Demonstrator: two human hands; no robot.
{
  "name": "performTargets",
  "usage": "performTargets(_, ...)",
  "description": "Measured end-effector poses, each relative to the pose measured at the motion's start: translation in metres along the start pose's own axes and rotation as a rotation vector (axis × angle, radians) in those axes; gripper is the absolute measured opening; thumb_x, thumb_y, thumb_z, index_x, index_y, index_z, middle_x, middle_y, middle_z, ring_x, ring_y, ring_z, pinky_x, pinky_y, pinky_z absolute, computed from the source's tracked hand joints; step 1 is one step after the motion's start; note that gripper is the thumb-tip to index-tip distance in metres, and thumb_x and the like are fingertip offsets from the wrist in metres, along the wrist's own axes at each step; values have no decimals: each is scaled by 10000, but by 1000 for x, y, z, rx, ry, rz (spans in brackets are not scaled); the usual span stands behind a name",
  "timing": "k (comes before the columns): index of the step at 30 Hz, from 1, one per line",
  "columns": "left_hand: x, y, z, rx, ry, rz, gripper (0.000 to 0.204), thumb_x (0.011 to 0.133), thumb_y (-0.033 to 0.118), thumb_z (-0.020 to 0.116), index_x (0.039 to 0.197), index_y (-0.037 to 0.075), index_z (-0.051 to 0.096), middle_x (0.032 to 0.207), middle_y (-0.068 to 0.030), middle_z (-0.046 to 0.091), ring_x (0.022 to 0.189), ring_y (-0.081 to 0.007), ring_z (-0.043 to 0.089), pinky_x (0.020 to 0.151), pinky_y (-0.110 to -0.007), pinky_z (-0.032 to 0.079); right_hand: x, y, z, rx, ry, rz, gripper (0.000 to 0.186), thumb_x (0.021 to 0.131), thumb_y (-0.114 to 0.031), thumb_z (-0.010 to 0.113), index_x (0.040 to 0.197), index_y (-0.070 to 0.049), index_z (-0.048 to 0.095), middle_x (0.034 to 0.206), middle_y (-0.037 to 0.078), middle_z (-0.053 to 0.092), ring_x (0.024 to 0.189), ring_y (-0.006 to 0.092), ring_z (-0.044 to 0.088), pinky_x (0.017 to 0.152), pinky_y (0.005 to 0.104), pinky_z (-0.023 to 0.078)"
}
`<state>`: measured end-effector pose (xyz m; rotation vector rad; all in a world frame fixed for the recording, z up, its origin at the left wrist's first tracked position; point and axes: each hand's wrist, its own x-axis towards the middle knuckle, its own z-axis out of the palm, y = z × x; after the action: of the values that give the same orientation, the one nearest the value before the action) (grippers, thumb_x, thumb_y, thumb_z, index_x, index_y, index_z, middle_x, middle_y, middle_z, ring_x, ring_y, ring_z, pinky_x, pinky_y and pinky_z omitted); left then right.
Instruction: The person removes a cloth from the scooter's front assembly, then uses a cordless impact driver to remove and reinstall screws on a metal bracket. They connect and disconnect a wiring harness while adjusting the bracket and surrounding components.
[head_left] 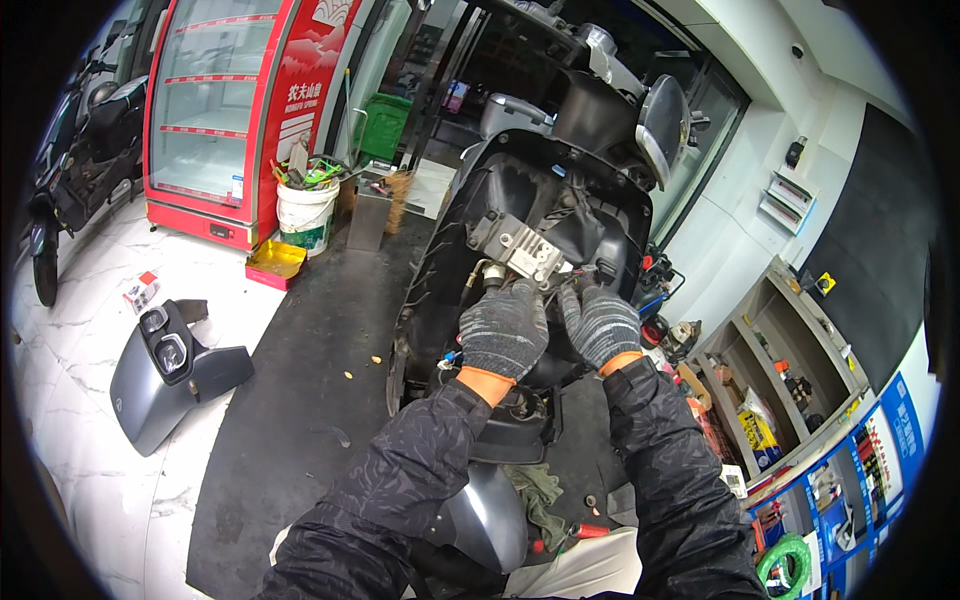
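In front of me stands a scooter [420,290] with its front panel off, so its dark inner shell and wiring show. A silver finned metal box [530,253] sits in the opening, tilted. My left hand [503,330], in a grey knit glove with an orange cuff, is just below the box with its fingers bent inward. Beside it my right hand [603,328], gloved alike, has its fingers closed near thin wires at the box's lower right. What either hand grips is hidden by the gloves. A round mirror [662,130] juts from the handlebar.
A grey front panel with lamps [170,365] lies on the tiles at left, near the black mat [300,400]. Behind are a red glass-door fridge [215,110], a white bucket of tools [305,215] and a yellow tray [277,262]. Shelves [790,350] line the right.
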<state>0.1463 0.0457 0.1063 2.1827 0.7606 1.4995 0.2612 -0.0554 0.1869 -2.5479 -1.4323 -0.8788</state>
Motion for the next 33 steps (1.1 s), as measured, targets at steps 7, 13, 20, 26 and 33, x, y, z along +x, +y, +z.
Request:
performTargets(7,1,0,-5,-37,70,42,233,931,236,714,1120,100,719,991,-183,744,888,-394,728,758,-535,568,-12,9,-2,105,153,-63,378,1048,-339,576,1153,5,692,953,249,755,867,436,736,745,542,578)
performTargets(13,-28,7,0,-35,402,489,335,854,183,755,1182,117,746,1169,-134,722,1093,-347,682,921,-517,513,2,25,0,754,51,-81,339,987,-209,746,1248,4,715,1040,230,771,951,340,764,864,417,591)
performTargets(20,-40,18,20,237,-31,328,339,937,241,624,1228,95,720,1196,-125,720,1125,-321,678,957,-512,517,8,49,-27,681,-285,-19,432,941,-258,849,1276,-9,738,1083,115,800,1003,187,744,925,346,589)
performTargets(26,-41,12,31,-39,-124,159,249,974,251,643,1154,91,704,1035,-140,732,975,-348,722,834,-480,573,4,48,-19,787,-484,-126,366,927,-154,850,1245,-3,751,1039,82,790,951,139,712,905,329,590)
performTargets(33,-45,13,32,-455,130,33,258,977,147,718,1202,22,703,1096,-205,739,1015,-405,728,891,-471,586,6,43,-16,774,-278,-129,357,958,-200,800,1253,-5,751,976,139,804,886,163,743,839,350,591)
